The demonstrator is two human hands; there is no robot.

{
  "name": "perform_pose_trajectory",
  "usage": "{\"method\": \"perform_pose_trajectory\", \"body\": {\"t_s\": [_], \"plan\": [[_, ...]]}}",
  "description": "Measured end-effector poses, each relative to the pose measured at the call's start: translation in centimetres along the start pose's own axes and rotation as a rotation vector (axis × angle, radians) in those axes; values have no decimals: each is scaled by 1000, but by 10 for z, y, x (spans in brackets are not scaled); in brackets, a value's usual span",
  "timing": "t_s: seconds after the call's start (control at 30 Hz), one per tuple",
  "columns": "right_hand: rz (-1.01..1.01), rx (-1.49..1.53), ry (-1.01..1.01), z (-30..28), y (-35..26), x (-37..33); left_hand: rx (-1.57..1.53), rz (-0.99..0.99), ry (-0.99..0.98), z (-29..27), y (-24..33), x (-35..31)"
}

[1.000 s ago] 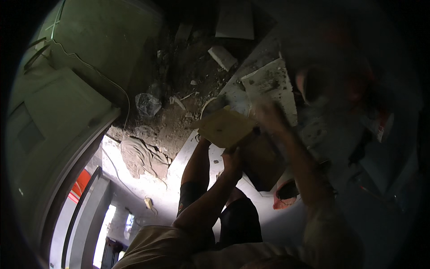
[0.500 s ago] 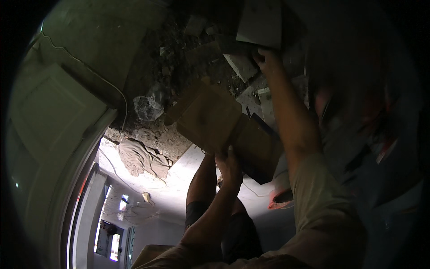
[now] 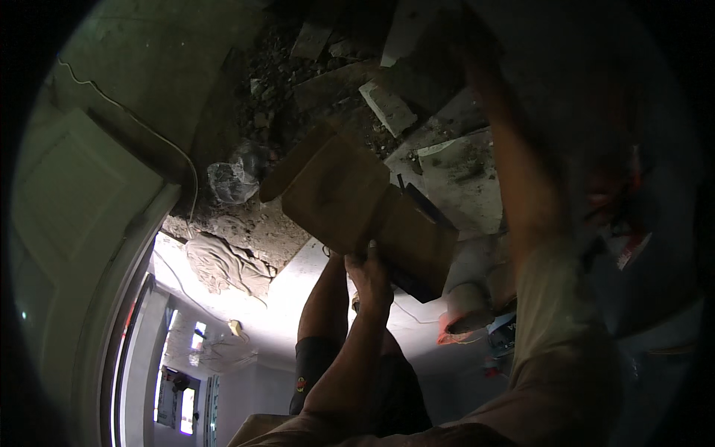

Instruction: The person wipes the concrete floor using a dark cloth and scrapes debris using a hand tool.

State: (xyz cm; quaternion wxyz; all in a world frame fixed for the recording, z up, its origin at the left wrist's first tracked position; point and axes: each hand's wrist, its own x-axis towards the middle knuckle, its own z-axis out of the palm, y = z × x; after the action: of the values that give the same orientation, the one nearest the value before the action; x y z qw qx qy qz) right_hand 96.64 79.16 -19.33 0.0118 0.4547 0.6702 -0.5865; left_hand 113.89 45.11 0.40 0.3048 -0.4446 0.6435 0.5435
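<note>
My left hand grips the near edge of an open brown cardboard box, thumb on top. The box is tilted, one panel spread to the left and a dark-edged part to the right. Stretched far forward, my right hand is deep in shadow beside a flat pale panel. Its fingers do not show clearly, and I cannot tell whether they touch the panel. Nearer lie a white block and a larger pale slab.
Loose rubble covers the ground ahead, with a clear plastic bag and a crumpled cloth at left. A panelled door and a cable stand further left. To the right are a round container and blurred red items.
My right arm has moved right and forward into darker shadow, uncovering more of the pale slab. The left hand still holds the box, which has shifted slightly left in view.
</note>
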Motion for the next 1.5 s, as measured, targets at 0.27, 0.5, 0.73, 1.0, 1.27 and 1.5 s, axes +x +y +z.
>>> {"method": "perform_pose_trajectory", "body": {"t_s": [0.27, 0.5, 0.73, 1.0, 1.27, 1.5], "plan": [[-106, -420, -21, 19, 29, 46, 6, -197, -8, 1, 22, 6], [-63, -391, -135, 11, 31, 31, 96, 6, -76, -12, 3, 22], [212, -62, -469, -34, 29, -41, 333, 217, -194, -20, 25, 28], [617, 349, -814, -59, -6, -234, -795, -328, -688, -42, -3, 34], [300, -289, -859, -64, 7, -332, -95, -292, -757, -65, -54, 27], [664, -45, -363, -103, 74, -329, 18, -246, -643, -87, -72, 20]]}}
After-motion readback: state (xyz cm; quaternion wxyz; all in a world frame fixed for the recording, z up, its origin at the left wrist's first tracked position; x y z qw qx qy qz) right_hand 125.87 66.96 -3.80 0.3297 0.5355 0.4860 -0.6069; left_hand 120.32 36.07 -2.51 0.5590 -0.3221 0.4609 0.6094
